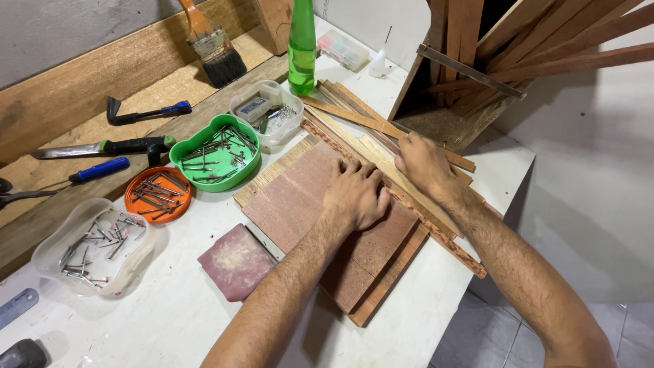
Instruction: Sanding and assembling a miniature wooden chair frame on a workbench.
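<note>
The left hand (pixel 354 194) presses flat, fingers spread, on the reddish-brown flat wooden board (pixel 300 204) on the white tabletop (pixel 170 313), steadying it; the right hand (pixel 424 163) rests on thin pale wooden strips (pixel 381 160) alongside, its grip seemingly closed on none

Flat wooden board (pixel 300 204) lies on the white table (pixel 170 313), mid-frame. Left hand (pixel 354 194) rests on the board's far edge; right hand (pixel 424 165) just right of it, on the wooden strips (pixel 381 146) that run along the board's far side. Sanding block (pixel 236 261) sits at the board's near-left corner, touching it. Left of the board, in a row: lobed tub of nails (pixel 215 151), round lid of nails (pixel 158 193), clear tray of nails (pixel 94 247). Clear box (pixel 268 112) behind the tub, bottle (pixel 302 48) right of that box. Paintbrush (pixel 212 44), knife (pixel 102 147) and pen (pixel 99 170) lie on planks at the far left. Slat crate (pixel 477 68) stands behind the right hand.
</note>
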